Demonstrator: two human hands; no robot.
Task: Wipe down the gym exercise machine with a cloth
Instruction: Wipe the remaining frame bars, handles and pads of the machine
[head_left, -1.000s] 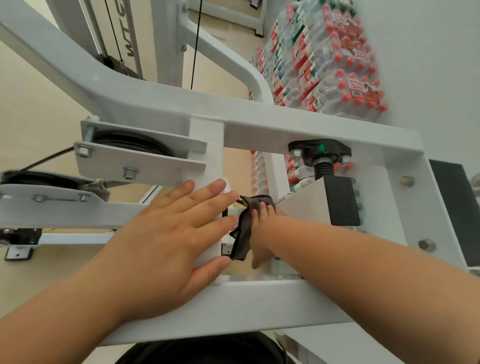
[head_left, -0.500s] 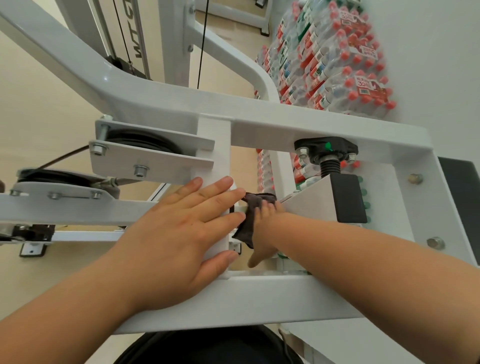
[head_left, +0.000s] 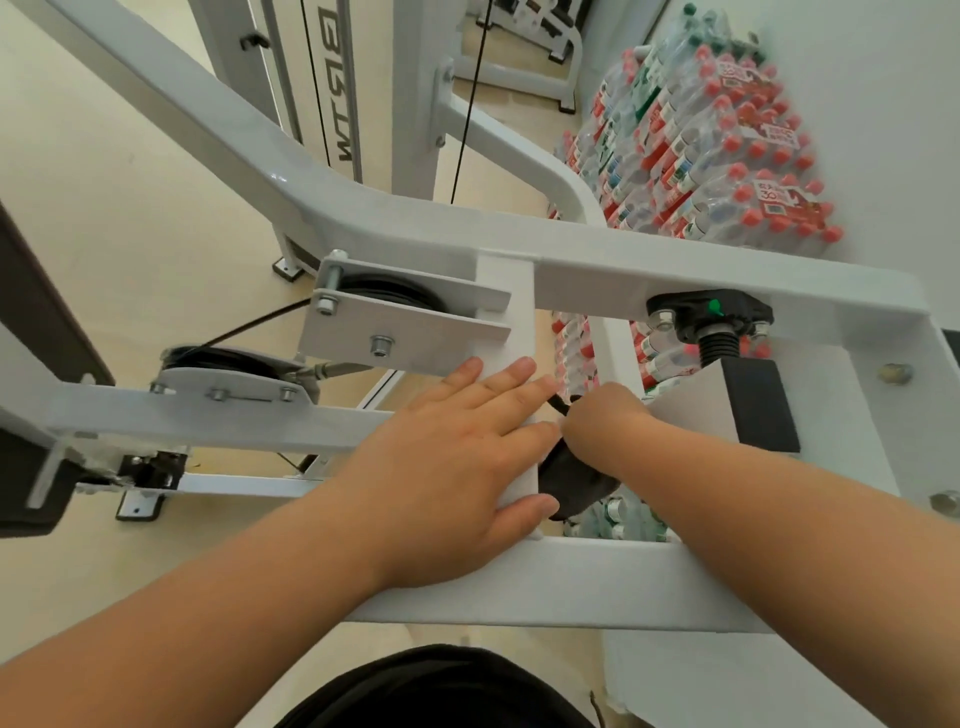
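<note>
- The left hand (head_left: 457, 457) lies flat on the front of a white upright post (head_left: 506, 322) of the exercise machine (head_left: 675, 270). Its 4 fingers are straight and spread a little, and the thumb rests near the foot of the post.
- The right hand (head_left: 597, 421) reaches in just right of that post. Its fingers are curled in and grip a dark cloth (head_left: 571, 483).
- The cloth is bunched against the right side of the post. A small tip shows above the hand and the bulk hangs below the wrist, above the lower cross beam (head_left: 597, 582).
- Both forearms are bare, and the right one crosses over the lower beam.
- Left of the post, 2 black pulleys sit between white plates, the nearer one (head_left: 384, 293) higher and the other (head_left: 218, 358) lower and further left.
- A thin black cable (head_left: 467, 104) runs up behind the frame.
- Right of the post, a black rubber mount with a green mark (head_left: 709, 312) sits under the upper beam, with a black pad (head_left: 761, 410) below it.
- Shrink-wrapped packs of red-capped water bottles (head_left: 727, 156) are stacked against the white wall.
- The floor (head_left: 104, 208) is pale beige.
</note>
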